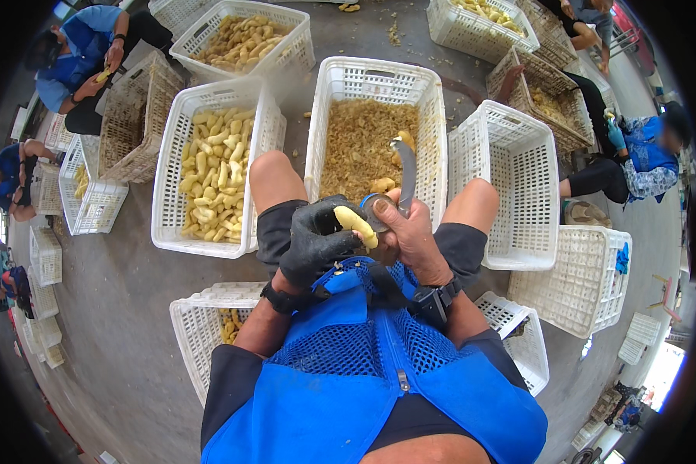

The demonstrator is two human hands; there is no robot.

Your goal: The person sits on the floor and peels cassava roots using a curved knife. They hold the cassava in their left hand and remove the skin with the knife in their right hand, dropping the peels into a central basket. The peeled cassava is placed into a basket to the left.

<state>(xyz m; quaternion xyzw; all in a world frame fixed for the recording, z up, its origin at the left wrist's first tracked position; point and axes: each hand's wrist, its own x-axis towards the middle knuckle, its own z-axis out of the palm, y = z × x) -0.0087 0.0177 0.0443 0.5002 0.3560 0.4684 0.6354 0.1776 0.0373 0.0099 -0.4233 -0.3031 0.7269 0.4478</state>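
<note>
My left hand point(319, 240), in a black glove, pinches a pale yellow peeled root or tuber piece point(355, 226) between thumb and fingers, above my lap. Close beside it, my bare right hand point(412, 235) grips a knife with a curved metal blade point(407, 171) pointing away from me. A round item with a blue rim point(376, 210) is at the right thumb; its kind is unclear. Beyond the hands, between my knees, a white plastic crate point(435, 145) holds brown peelings point(362, 139) and a few unpeeled pieces point(383, 185) at its right side.
A crate of peeled pieces point(250, 226) stands left of my left knee, with a crate of browner pieces point(181, 53) behind it. Another white crate point(551, 191) is by my right knee. Co-workers sit at left point(84, 58) and right point(644, 151). One more crate point(188, 342) stands near my left elbow.
</note>
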